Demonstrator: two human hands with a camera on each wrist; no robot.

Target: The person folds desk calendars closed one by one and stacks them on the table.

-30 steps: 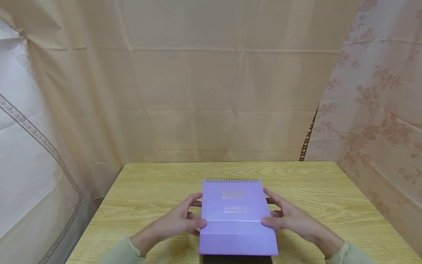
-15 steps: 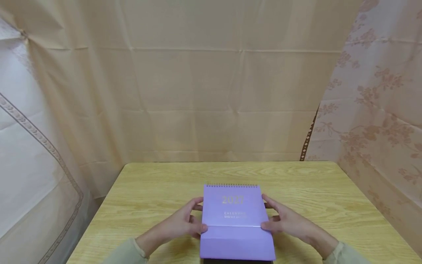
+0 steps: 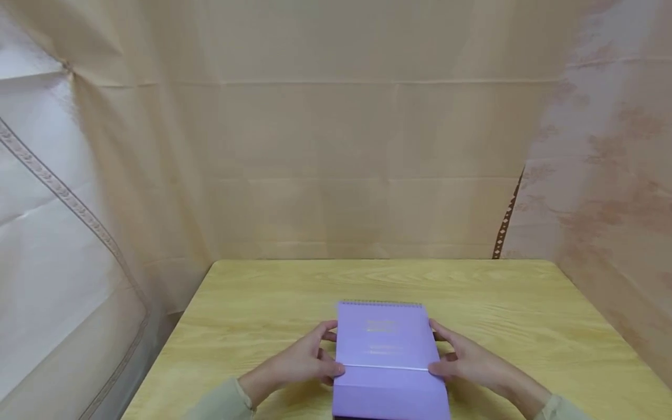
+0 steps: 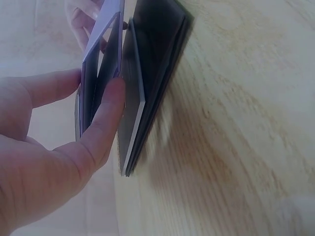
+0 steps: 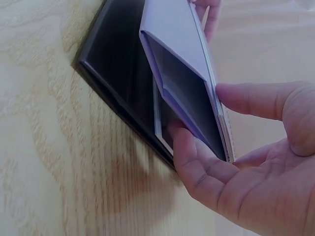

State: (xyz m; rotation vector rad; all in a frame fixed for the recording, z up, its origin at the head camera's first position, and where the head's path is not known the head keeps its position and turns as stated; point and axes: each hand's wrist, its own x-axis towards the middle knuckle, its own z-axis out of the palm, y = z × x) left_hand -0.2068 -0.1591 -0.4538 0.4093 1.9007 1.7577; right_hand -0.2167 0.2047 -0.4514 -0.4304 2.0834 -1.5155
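A purple spiral-bound desk calendar (image 3: 388, 379) with gold lettering lies between both hands, its coil on the far side. My left hand (image 3: 299, 364) grips the left edge, thumb on top near the cover's crease and fingers along the side. On the opposite edge, my right hand (image 3: 472, 363) holds it the same way. The right wrist view shows the calendar's folded stand (image 5: 172, 46) as a hollow wedge. Under it, in the left wrist view, lie a thin dark book (image 4: 133, 108) with a pale edge and a flat black book-like item (image 4: 160, 24) at the bottom.
The stack rests on a wood-grain table (image 3: 262, 286) near the side closest to me. Beige cloth (image 3: 336, 146) hangs behind the table, with a white cloth (image 3: 42, 262) at left and a flowered one (image 3: 614, 175) at right.
Both hands have brought the calendar lower and nearer to me, over the black item, which is now almost hidden in the head view. The head view has shifted slightly.
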